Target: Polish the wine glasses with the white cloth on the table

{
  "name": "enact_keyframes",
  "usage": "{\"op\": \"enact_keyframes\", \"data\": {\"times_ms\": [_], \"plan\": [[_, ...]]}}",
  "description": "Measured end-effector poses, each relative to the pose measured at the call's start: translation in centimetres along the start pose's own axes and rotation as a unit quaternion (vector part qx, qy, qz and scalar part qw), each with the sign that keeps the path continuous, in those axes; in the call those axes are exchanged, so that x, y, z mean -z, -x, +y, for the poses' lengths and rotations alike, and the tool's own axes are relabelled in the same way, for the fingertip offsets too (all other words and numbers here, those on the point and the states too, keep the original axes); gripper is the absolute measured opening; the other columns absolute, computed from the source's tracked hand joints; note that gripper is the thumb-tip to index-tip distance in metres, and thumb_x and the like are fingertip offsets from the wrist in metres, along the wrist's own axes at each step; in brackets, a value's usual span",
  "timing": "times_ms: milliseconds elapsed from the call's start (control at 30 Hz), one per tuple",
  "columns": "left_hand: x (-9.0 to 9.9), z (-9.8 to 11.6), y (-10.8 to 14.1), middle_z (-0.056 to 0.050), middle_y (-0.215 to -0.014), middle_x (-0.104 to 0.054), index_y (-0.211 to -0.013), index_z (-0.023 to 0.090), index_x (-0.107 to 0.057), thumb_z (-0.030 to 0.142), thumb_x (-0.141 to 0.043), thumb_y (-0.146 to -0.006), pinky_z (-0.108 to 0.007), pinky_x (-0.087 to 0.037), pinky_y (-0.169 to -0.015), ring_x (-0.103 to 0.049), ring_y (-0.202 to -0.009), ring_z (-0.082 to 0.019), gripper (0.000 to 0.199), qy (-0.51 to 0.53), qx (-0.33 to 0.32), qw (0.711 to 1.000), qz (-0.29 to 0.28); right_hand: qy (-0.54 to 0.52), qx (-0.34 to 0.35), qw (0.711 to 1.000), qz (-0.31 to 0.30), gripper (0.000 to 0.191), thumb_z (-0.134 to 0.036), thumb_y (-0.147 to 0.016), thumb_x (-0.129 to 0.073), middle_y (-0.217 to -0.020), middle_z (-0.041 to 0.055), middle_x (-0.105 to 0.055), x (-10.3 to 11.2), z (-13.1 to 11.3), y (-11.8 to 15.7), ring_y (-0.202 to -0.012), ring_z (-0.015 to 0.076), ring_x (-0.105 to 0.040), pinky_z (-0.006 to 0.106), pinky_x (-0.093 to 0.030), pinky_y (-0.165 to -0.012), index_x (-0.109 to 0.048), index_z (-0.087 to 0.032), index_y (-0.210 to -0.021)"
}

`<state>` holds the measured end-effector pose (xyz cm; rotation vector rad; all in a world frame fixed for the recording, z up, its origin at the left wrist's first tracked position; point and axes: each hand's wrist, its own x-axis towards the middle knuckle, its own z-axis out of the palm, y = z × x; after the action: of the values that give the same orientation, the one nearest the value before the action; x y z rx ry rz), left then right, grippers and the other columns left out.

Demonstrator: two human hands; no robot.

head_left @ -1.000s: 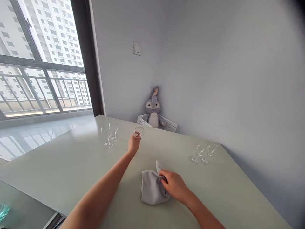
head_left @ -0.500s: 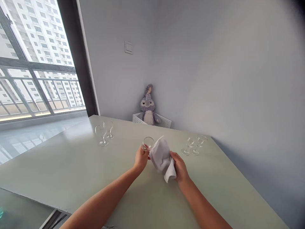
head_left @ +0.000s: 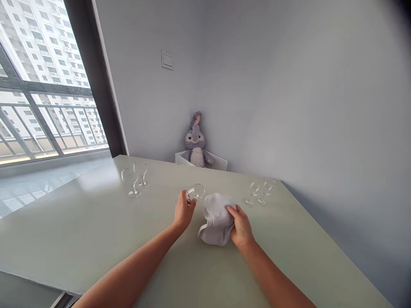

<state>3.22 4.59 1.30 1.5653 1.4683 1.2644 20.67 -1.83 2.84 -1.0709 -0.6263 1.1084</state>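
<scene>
Near the middle of the table, my left hand [head_left: 183,211] is closed on a clear stemmed glass [head_left: 195,192], which lies tilted with its round rim facing right. My right hand [head_left: 241,226] grips a pale grey-white cloth [head_left: 218,218] by its right side, thumb and fingers pressed on it. The cloth hangs bunched in front of and to the right of the glass, apart from it. The fingers of my left hand are partly hidden.
Two stemmed glasses [head_left: 134,188] stand at the back left of the pale green table [head_left: 80,231]. Two more [head_left: 260,197] stand at the back right. Behind the far edge, a plush rabbit [head_left: 196,147] sits in a white basket [head_left: 221,163] against the wall.
The glass in my left hand has moved left, away from the cloth, and tipped sideways. The cloth has swung out and spread lower left from my right hand. The view has shifted slightly right.
</scene>
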Motion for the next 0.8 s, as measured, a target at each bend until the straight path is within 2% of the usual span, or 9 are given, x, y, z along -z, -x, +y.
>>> {"op": "enact_keyframes", "data": {"times_ms": [100,167,200,300,400,500,600,700,800], "plan": [[0.1,0.3,0.1,-0.003,-0.094,-0.05,-0.101,0.022,-0.044,0.032,-0.056,-0.072,-0.029,-0.044,-0.066,-0.054,-0.071,-0.014,0.032,-0.053,-0.041,0.997,0.037,0.086,0.171,0.978,0.083,0.021,-0.035,-0.071,-0.06,-0.084,0.0018,-0.056,0.1,-0.7,0.7,-0.076,0.0175,-0.053,0.026,-0.043,-0.062,-0.051,-0.02,-0.083],[0.0,0.5,0.3,-0.004,-0.097,-0.047,-0.106,0.023,-0.043,0.036,-0.057,-0.072,-0.03,-0.044,-0.066,-0.053,-0.071,-0.014,0.04,-0.078,-0.071,0.994,0.032,0.143,0.246,0.957,0.049,0.023,-0.037,-0.074,-0.058,-0.103,0.0062,-0.054,-0.3,-1.2,1.8,-0.09,0.0199,-0.051,0.029,-0.042,-0.072,-0.052,-0.02,-0.089],[-0.1,0.5,0.6,-0.004,-0.098,-0.046,-0.108,0.023,-0.042,0.037,-0.058,-0.072,-0.03,-0.044,-0.065,-0.053,-0.071,-0.014,0.041,-0.093,-0.088,0.992,0.021,0.168,0.25,0.954,-0.005,0.025,-0.038,-0.076,-0.057,-0.109,0.0074,-0.052,-0.7,-1.4,2.5,-0.092,0.0203,-0.05,0.029,-0.042,-0.074,-0.053,-0.02,-0.093],[-0.4,0.7,1.3,-0.003,-0.096,-0.044,-0.111,0.025,-0.041,0.035,-0.058,-0.072,-0.03,-0.044,-0.065,-0.052,-0.071,-0.014,0.044,-0.138,-0.132,0.981,-0.019,0.206,0.169,0.942,-0.204,0.037,-0.043,-0.082,-0.048,-0.104,0.0071,-0.055,-2.0,-1.8,4.5,-0.085,0.0189,-0.053,0.029,-0.043,-0.071,-0.049,-0.023,-0.113],[-0.5,0.9,2.0,-0.003,-0.096,-0.043,-0.111,0.025,-0.041,0.031,-0.058,-0.072,-0.029,-0.045,-0.065,-0.052,-0.074,-0.015,0.043,-0.162,-0.151,0.974,-0.041,0.225,0.121,0.924,-0.284,0.044,-0.048,-0.085,-0.041,-0.092,0.0053,-0.058,-2.7,-1.9,5.3,-0.084,0.0194,-0.054,0.029,-0.044,-0.073,-0.045,-0.023,-0.122],[-0.7,1.0,2.6,-0.004,-0.098,-0.043,-0.109,0.025,-0.043,0.023,-0.056,-0.072,-0.03,-0.045,-0.07,-0.052,-0.08,-0.017,0.039,-0.173,-0.193,0.963,-0.068,0.238,0.105,0.923,-0.283,0.039,-0.048,-0.083,-0.047,-0.083,0.0031,-0.06,-2.4,-0.9,4.8,-0.078,0.0194,-0.055,0.029,-0.045,-0.07,-0.055,-0.021,-0.11],[-1.0,1.0,3.3,-0.005,-0.101,-0.044,-0.112,0.025,-0.042,0.015,-0.053,-0.072,-0.031,-0.045,-0.075,-0.052,-0.085,-0.018,0.043,-0.179,-0.22,0.954,-0.101,0.216,0.09,0.947,-0.222,0.032,-0.048,-0.076,-0.057,-0.073,0.0018,-0.06,-1.8,0.3,3.7,-0.073,0.0198,-0.055,0.029,-0.044,-0.065,-0.061,-0.019,-0.09],[-1.1,1.2,3.4,-0.006,-0.112,-0.043,-0.123,0.028,-0.035,0.02,-0.052,-0.076,-0.033,-0.045,-0.079,-0.053,-0.091,-0.018,0.051,-0.181,-0.253,0.942,-0.125,0.131,-0.007,0.975,-0.182,0.035,-0.051,-0.073,-0.059,-0.065,0.0023,-0.059,-1.3,0.6,2.7,-0.064,0.0195,-0.056,0.029,-0.044,-0.059,-0.061,-0.017,-0.081],[-0.7,1.3,3.0,-0.007,-0.12,-0.044,-0.126,0.03,-0.036,0.028,-0.051,-0.081,-0.034,-0.044,-0.083,-0.054,-0.095,-0.019,0.048,-0.191,-0.332,0.913,-0.138,0.078,-0.114,0.977,-0.163,0.039,-0.056,-0.077,-0.049,-0.057,0.0013,-0.055,-0.9,0.0,2.0,-0.051,0.0174,-0.053,0.03,-0.043,-0.052,-0.059,-0.018,-0.074]]}}
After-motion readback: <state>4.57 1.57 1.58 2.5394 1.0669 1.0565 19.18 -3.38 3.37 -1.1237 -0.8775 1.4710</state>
